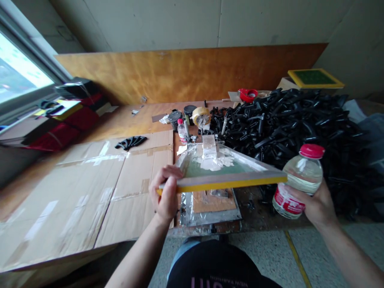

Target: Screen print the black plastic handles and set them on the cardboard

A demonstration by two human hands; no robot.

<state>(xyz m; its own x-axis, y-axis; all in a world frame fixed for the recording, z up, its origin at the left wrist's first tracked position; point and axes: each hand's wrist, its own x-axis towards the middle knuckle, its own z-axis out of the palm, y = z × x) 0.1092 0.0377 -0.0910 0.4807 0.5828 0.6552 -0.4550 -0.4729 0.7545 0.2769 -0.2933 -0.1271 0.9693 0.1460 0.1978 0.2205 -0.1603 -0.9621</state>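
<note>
My left hand [165, 190] is closed round the near left corner of a screen printing frame [228, 182], whose front edge is tilted up off the bench. White paste or ink [214, 162] lies on its green mesh, around a pale block [209, 146] at the far side. In my right hand [318, 202] is a clear plastic bottle [300, 180] with a red cap and red label, partly filled with clear liquid. The bottle is close to the frame's right corner. Below the frame sits a base plate with a brown board [213, 202].
A big heap of black plastic parts [288, 120] covers the bench's right side. Flattened cardboard [84, 192] lies to the left with a few black parts [131, 142] on it. Behind the frame stand a small red-capped bottle [181, 131], dark tubs [175, 119] and a tape roll [201, 116].
</note>
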